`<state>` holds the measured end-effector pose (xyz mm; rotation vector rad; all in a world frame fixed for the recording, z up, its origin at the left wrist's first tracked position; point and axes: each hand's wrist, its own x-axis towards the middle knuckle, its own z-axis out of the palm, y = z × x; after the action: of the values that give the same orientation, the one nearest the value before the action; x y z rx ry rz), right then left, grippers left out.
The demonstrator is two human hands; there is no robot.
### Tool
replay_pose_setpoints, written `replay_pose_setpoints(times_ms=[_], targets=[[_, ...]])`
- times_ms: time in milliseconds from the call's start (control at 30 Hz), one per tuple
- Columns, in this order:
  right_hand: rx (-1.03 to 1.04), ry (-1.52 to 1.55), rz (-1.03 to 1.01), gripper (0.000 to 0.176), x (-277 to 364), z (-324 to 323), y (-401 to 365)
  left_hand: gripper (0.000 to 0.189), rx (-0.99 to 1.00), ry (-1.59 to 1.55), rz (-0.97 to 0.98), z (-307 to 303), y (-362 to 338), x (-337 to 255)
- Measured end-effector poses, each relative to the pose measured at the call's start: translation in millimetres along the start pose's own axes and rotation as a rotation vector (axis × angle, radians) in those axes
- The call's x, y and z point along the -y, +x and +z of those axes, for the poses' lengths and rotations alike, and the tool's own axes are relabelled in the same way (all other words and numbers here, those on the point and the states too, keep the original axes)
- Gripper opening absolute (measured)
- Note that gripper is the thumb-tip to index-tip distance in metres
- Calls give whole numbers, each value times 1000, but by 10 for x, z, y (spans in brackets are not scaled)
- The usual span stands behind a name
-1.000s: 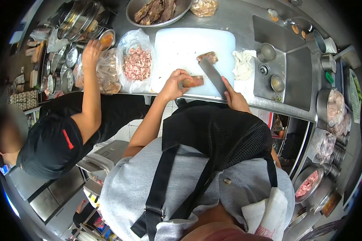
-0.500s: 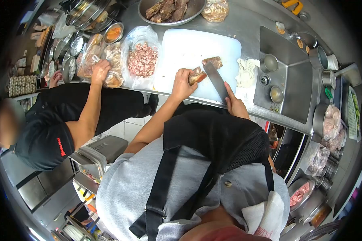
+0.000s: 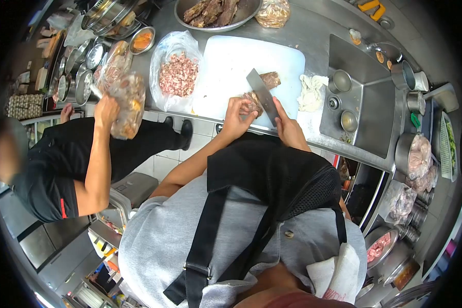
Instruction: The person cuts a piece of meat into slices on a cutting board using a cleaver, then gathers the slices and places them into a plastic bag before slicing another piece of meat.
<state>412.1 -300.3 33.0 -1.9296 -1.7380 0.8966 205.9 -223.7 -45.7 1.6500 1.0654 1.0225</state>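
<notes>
On the white cutting board (image 3: pixel 231 61), my left hand (image 3: pixel 237 117) grips a piece of cooked meat (image 3: pixel 252 100), fingers wrapped round its near end. My right hand (image 3: pixel 289 129) holds a cleaver (image 3: pixel 262 91) by its handle. The broad blade stands against the right end of that piece. Just beyond the blade lies a second chunk of meat (image 3: pixel 270 79). Left of the board is a clear plastic bag (image 3: pixel 158 72) holding diced pink meat (image 3: pixel 178 76). The blade hides part of the meat.
At the back, a steel bowl (image 3: pixel 251 20) holds large pieces of meat. A white cloth (image 3: pixel 311 93) lies between the board and the sink (image 3: pixel 377 97). On my left, a co-worker's hand (image 3: pixel 107 111) holds a bag of food (image 3: pixel 129 102) over the counter's edge.
My cleaver has moved left and up onto the held meat, its blade now more upright. The co-worker has lifted a bag off the counter toward the edge.
</notes>
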Motion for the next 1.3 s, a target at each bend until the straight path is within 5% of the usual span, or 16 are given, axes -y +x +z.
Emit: replay_pose_setpoints(times_ms=[200,267,333,400,500,800,1300], targets=[[-15,-47,17,71,24,-49,-42,27,4,135,-139,-231,2,62],[2,-47,39,71,-46,-83,-121,22,-42,475,80,-345,53,33],[18,-46,65,70,-105,-106,-231,24,-62,373,-11,-399,74,-51],[56,-28,151,70,-122,-124,-315,25,96,325,195,-465,102,31],[91,1,216,70,-82,-156,-347,27,197,338,213,-485,86,39],[65,-30,125,71,-108,-203,-228,25,30,278,279,-240,189,218],[89,-188,26,68,305,-437,-188,13,33,267,332,-242,232,204]])
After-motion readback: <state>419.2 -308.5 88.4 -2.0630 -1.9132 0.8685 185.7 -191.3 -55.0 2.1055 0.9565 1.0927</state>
